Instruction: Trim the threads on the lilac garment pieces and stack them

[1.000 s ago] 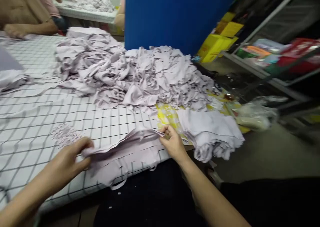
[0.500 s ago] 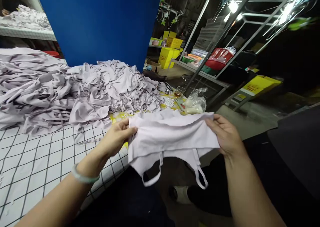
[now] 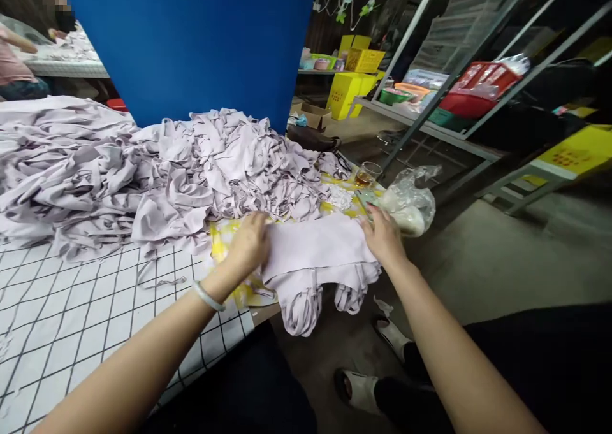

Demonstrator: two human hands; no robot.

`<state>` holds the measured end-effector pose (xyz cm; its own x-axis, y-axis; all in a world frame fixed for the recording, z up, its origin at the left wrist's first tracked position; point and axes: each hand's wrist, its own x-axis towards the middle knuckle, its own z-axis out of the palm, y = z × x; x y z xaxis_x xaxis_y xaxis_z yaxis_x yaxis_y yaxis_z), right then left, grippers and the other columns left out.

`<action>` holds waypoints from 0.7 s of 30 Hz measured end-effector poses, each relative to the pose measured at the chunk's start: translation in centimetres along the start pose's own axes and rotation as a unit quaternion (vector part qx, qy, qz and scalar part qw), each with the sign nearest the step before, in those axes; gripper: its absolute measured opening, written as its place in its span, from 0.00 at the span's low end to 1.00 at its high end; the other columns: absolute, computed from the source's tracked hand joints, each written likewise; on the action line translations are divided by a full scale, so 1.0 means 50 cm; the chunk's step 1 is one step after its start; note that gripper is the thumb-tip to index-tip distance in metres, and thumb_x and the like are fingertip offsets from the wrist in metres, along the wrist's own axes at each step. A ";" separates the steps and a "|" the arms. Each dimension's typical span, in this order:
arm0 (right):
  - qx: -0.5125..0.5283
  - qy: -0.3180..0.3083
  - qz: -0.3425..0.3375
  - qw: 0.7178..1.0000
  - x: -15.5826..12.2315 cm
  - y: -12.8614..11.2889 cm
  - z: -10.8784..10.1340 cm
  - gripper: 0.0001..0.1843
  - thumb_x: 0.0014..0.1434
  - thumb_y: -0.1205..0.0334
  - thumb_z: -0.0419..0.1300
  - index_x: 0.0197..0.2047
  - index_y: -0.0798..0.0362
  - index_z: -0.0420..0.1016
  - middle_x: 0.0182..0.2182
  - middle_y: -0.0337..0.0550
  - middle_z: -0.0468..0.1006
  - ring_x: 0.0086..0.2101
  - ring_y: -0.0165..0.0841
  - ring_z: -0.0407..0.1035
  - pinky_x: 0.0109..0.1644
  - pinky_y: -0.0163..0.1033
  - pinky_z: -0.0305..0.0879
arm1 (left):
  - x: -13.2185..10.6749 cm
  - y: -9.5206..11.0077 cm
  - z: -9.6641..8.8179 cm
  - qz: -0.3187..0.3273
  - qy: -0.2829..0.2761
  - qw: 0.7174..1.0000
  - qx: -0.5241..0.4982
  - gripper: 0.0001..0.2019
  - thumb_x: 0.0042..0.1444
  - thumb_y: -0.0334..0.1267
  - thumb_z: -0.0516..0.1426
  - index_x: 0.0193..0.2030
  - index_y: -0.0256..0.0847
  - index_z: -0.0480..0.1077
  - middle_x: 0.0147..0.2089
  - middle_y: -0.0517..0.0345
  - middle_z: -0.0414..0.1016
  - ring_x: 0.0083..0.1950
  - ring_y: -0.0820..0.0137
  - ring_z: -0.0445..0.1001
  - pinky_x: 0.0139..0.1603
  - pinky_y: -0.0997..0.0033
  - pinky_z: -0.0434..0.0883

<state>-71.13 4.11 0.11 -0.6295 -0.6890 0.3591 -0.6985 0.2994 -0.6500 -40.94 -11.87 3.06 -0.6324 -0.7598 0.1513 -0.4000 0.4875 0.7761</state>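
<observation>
Left hand lies palm down with its fingers close together, pressed flat on the left end of a folded lilac top. The right hand rests flat in the same way on the top's right end. Neither hand pinches the cloth.

A tall blue panel stands behind the work. The table below it wears a white cover ruled with a black grid. A wide heap of crumpled lilac garments spreads across the table's far side.

The folded top lies at the near right corner of the table, just in front of the heap. It partly covers a yellow patterned sheet. The top is pale, plain and smooth, a flat band stretched between the two hands. Thin looped straps hang down from under it, over the table's edge.

A crinkled clear plastic bag sits just beyond the right hand. A small glass of amber liquid stands near the bag. A pale bangle circles the left wrist.
</observation>
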 end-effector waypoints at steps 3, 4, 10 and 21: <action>-0.174 -0.097 -0.064 0.978 -0.021 0.006 0.026 0.33 0.65 0.46 0.44 0.67 0.55 0.62 0.68 0.56 0.60 0.69 0.50 0.49 0.70 0.63 0.46 | -0.020 0.000 0.034 0.143 -0.098 0.962 0.214 0.26 0.64 0.43 0.52 0.67 0.36 0.61 0.73 0.42 0.57 0.75 0.52 0.49 0.74 0.42 0.47; -0.204 -0.143 -0.052 0.967 -0.027 0.015 0.037 0.35 0.65 0.45 0.42 0.69 0.55 0.59 0.69 0.54 0.59 0.70 0.50 0.47 0.70 0.64 0.46 | -0.026 -0.003 0.046 0.139 -0.130 0.950 0.246 0.29 0.66 0.48 0.49 0.70 0.37 0.57 0.74 0.43 0.54 0.76 0.51 0.47 0.74 0.41 0.46; -0.282 -0.217 -0.005 0.934 -0.019 0.034 0.054 0.41 0.63 0.41 0.40 0.72 0.55 0.56 0.72 0.55 0.53 0.71 0.54 0.42 0.69 0.68 0.42 | -0.061 -0.049 0.002 0.121 -0.088 0.955 0.256 0.33 0.65 0.54 0.50 0.72 0.40 0.53 0.76 0.45 0.50 0.76 0.51 0.46 0.73 0.37 0.47; -0.084 -0.237 -0.412 0.876 -0.110 -0.588 0.408 0.12 0.58 0.63 0.63 0.46 0.54 0.77 0.52 0.55 0.76 0.53 0.49 0.66 0.59 0.55 0.61 | -0.097 -0.278 -0.373 0.057 0.099 0.914 0.388 0.22 0.51 0.23 0.54 0.53 0.42 0.71 0.62 0.46 0.67 0.66 0.51 0.59 0.65 0.45 0.58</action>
<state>-40.17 -14.36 3.57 0.2954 -0.9020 0.3149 -0.9146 -0.3622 -0.1797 -19.93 -23.00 2.94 -0.5975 -0.7100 0.3726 -0.7376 0.6689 0.0917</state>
